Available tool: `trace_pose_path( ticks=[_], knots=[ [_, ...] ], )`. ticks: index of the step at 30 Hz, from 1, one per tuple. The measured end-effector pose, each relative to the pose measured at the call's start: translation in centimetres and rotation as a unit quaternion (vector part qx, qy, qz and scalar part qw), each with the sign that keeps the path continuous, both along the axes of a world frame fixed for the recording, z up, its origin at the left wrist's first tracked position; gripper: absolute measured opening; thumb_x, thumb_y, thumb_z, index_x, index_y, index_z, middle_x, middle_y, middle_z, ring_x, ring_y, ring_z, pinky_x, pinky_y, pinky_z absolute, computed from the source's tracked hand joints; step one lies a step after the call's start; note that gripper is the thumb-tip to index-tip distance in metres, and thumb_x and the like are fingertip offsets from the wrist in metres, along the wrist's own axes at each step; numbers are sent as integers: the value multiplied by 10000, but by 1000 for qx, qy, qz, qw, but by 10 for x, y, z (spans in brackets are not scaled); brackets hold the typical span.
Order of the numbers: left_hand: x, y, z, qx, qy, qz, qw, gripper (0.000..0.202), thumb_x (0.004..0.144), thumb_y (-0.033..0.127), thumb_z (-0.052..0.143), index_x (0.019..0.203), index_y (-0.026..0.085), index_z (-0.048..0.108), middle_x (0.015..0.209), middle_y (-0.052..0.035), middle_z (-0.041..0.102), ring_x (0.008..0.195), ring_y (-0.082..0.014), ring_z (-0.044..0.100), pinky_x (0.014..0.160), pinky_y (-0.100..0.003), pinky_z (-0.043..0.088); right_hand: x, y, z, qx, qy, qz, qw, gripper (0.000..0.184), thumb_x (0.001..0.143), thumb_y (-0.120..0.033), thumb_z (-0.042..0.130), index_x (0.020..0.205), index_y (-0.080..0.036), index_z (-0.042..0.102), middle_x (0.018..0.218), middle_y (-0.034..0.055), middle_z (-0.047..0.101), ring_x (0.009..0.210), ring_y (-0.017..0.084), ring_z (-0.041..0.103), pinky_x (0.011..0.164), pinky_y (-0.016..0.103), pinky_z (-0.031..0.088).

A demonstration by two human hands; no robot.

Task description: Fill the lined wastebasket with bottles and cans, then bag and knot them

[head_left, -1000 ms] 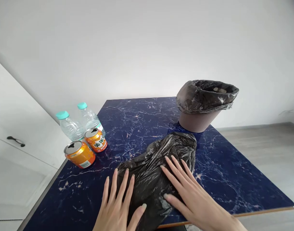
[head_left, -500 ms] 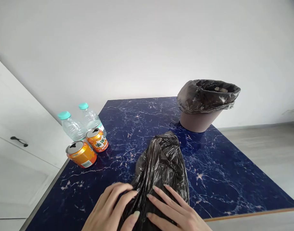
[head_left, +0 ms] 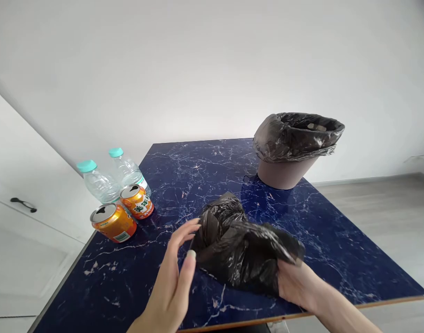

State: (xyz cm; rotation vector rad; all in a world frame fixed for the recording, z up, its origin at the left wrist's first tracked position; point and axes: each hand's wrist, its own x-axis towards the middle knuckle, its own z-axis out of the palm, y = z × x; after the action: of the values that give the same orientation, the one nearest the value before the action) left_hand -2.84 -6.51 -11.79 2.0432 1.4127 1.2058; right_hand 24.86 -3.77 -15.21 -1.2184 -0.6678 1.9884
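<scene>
A black plastic garbage bag [head_left: 246, 252] lies bunched up on the table, its near part lifted and folded over towards the right. At its left edge is my left hand [head_left: 173, 273], thumb and fingers apart in a cupped shape, fingertips close to or touching the plastic. My right hand [head_left: 297, 282] has hold of the bag's right end, with the plastic covering most of its fingers and some blur there. The bag's contents, if any, cannot be seen.
Two orange drink cans [head_left: 114, 222] stand open at the left, before two clear bottles [head_left: 99, 182] with turquoise caps. A bin [head_left: 284, 173] lined with a black bag stands at the back right. The blue marbled table [head_left: 198, 171] meets a white cabinet [head_left: 21, 259] on the left.
Both hands were lying flat on the bag near the front edge. The right hand has moved right with the bag's near end, folding it over; the left has risen at its side.
</scene>
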Motion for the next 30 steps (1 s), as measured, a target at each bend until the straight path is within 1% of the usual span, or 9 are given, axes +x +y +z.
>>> trace_pose_path(
  ticks=[4, 9, 13, 16, 20, 22, 25, 28, 30],
  knots=[
    [10, -7, 4, 207, 168, -66, 962, 565, 958, 23, 586, 1445, 300, 508, 1651, -80, 468, 1539, -272, 462, 1234, -498, 500, -7, 17, 18, -189, 107, -26, 976, 550, 1033, -551, 608, 1335, -103, 715, 1172, 171, 823, 1086, 299, 803, 1055, 456, 613],
    [32, -4, 20, 207, 393, -231, 865, 367, 1068, 199, 537, 1421, 216, 637, 1640, -33, 565, 1578, -239, 429, 1331, -428, 356, -12, 20, 32, -183, 98, 2, 978, 545, 1064, -537, 588, 1337, -84, 720, 1147, 153, 832, 1052, 270, 811, 1000, 387, 636],
    [44, 4, 11, 157, 412, -140, 887, 590, 1110, 491, 520, 1589, 148, 504, 1682, -135, 502, 1538, -333, 496, 1289, -563, 396, -13, 11, 33, -95, 46, 23, 994, 523, 1006, -510, 700, 1388, -152, 719, 1249, 124, 813, 1161, 268, 780, 1091, 401, 596],
    [39, 7, -2, 128, 411, -56, 901, 673, 1102, 550, 507, 1623, 126, 462, 1662, -181, 515, 1504, -402, 526, 1241, -664, 408, -9, 1, 32, -20, 36, 49, 998, 635, 956, -558, 756, 1476, -204, 666, 1423, 115, 737, 1315, 289, 706, 1177, 435, 541],
    [29, 14, -10, 101, 416, -53, 902, 711, 1108, 555, 494, 1681, 153, 370, 1731, -139, 423, 1600, -406, 385, 1297, -686, 313, -3, -10, 23, 113, -104, 23, 988, 788, 951, -656, 706, 1611, -276, 506, 1618, 99, 578, 1490, 333, 557, 1219, 513, 507],
    [27, 20, -10, 88, 418, -61, 902, 715, 1118, 544, 474, 1706, 170, 315, 1769, -121, 350, 1640, -402, 300, 1308, -691, 290, -4, -16, 17, 250, -236, -28, 939, 776, 998, -631, 636, 1665, -310, 404, 1679, 87, 502, 1540, 345, 494, 1246, 564, 471],
    [32, 30, -11, 81, 416, -63, 903, 688, 1136, 513, 435, 1713, 167, 294, 1785, -126, 305, 1660, -391, 247, 1314, -683, 281, -12, -27, 17, 454, -424, -57, 782, 690, 1068, -443, 563, 1704, -363, 307, 1769, 53, 340, 1613, 356, 372, 1278, 608, 423],
    [41, 40, -16, 80, 414, -62, 905, 694, 1147, 469, 400, 1720, 106, 252, 1779, -177, 300, 1665, -368, 238, 1339, -625, 265, -26, -32, 28, 610, -469, 29, 638, 800, 1084, -307, 536, 1757, -355, 106, 1813, 47, 206, 1656, 349, 253, 1289, 587, 416],
    [46, 47, -21, 90, 418, -63, 902, 701, 1143, 417, 402, 1733, 96, 202, 1776, -199, 299, 1670, -371, 218, 1346, -618, 240, -38, -29, 35, 652, -466, 86, 592, 884, 1101, -328, 514, 1755, -302, -80, 1812, 90, 179, 1662, 355, 213, 1281, 601, 421]
  ],
)
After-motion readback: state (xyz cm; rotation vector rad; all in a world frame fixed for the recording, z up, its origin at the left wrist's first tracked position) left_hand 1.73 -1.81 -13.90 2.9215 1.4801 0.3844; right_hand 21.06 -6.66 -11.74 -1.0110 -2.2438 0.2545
